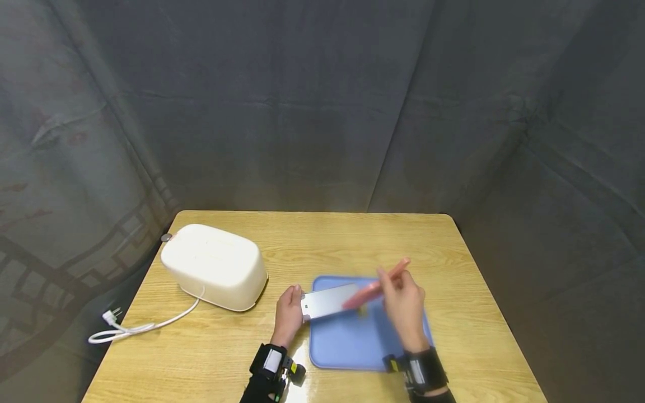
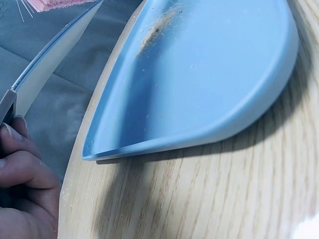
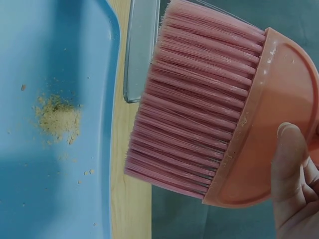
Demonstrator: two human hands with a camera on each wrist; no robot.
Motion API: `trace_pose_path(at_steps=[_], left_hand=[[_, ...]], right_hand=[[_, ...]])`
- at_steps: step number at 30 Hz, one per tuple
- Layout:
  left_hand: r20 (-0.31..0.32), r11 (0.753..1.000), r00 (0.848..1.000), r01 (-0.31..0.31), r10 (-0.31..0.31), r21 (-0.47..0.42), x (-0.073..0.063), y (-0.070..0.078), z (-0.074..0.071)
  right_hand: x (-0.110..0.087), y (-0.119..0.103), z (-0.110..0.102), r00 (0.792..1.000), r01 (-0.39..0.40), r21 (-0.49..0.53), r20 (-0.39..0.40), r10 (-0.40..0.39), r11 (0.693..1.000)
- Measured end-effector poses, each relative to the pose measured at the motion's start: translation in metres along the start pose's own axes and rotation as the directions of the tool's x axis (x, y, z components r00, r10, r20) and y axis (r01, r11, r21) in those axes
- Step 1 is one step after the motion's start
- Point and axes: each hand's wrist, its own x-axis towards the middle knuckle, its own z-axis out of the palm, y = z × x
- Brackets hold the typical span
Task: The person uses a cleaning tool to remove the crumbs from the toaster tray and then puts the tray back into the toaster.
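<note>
My left hand (image 1: pixel 289 316) grips one end of a flat metal crumb tray (image 1: pixel 327 301), held tilted above the left part of a blue tray (image 1: pixel 347 350). In my right hand (image 1: pixel 407 308) is a pink brush (image 1: pixel 370 292), its bristles over the far end of the crumb tray; whether they touch it I cannot tell. The right wrist view shows my thumb (image 3: pixel 289 169) pressed on the brush's orange-pink handle (image 3: pixel 271 114). A small heap of crumbs (image 3: pixel 59 118) lies on the blue tray, with loose bits scattered round it.
A white toaster-shaped appliance (image 1: pixel 211 263) stands at the left of the wooden table (image 1: pixel 322 240). Its white cord (image 1: pixel 171 320) runs to the left edge, where the plug (image 1: pixel 111 317) lies. Grey cloth (image 1: pixel 282 112) hangs behind and on both sides.
</note>
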Motion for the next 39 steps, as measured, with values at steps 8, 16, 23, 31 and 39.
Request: trace_pose_path(at_steps=[8, 16, 23, 31, 39], left_hand=[[-0.009, 1.000, 1.000, -0.005, 0.005, -0.001, 0.000, -0.001, 0.000], [-0.017, 1.000, 1.000, -0.006, 0.006, 0.010, 0.000, -0.001, -0.002], [-0.017, 1.000, 1.000, -0.004, 0.004, 0.001, 0.001, -0.001, -0.004], [-0.023, 1.000, 1.000, -0.013, 0.013, 0.009, 0.002, 0.000, -0.007], [-0.019, 1.000, 1.000, -0.012, 0.012, -0.007, 0.001, -0.003, -0.008]], right_hand=[[0.002, -0.001, 0.000, 0.994, 0.090, -0.007, -0.066, -0.090, 0.996], [0.009, 0.004, -0.006, 0.967, 0.229, -0.063, -0.098, -0.234, 0.971], [0.022, 0.009, -0.022, 0.970, 0.239, -0.083, -0.033, -0.242, 0.967], [0.050, 0.016, -0.050, 0.974, 0.161, -0.232, 0.194, -0.116, 0.959], [0.093, 0.029, -0.075, 0.928, 0.193, -0.381, 0.369, -0.043, 0.904]])
